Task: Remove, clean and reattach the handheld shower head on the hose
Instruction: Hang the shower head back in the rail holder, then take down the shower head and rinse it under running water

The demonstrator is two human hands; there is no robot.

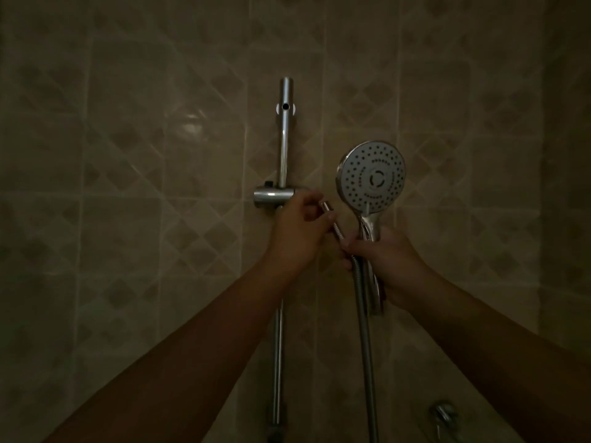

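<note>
The round chrome shower head (pixel 371 175) stands upright, its nozzle face toward me, detached from the hose. My right hand (pixel 382 262) is closed around its handle and also pinches the metal hose (pixel 364 330) beside it. The hose's free end nut (pixel 327 208) sticks up to the left, and my left hand (pixel 297 231) holds the hose just below that nut. The hose hangs down from my hands toward the bottom of the view.
A vertical chrome slide rail (pixel 283 139) is fixed to the tiled wall (pixel 128 187), with an empty holder bracket (pixel 271 196) just left of my left hand. A tap fitting (pixel 444 412) shows dimly at the bottom right. The light is low.
</note>
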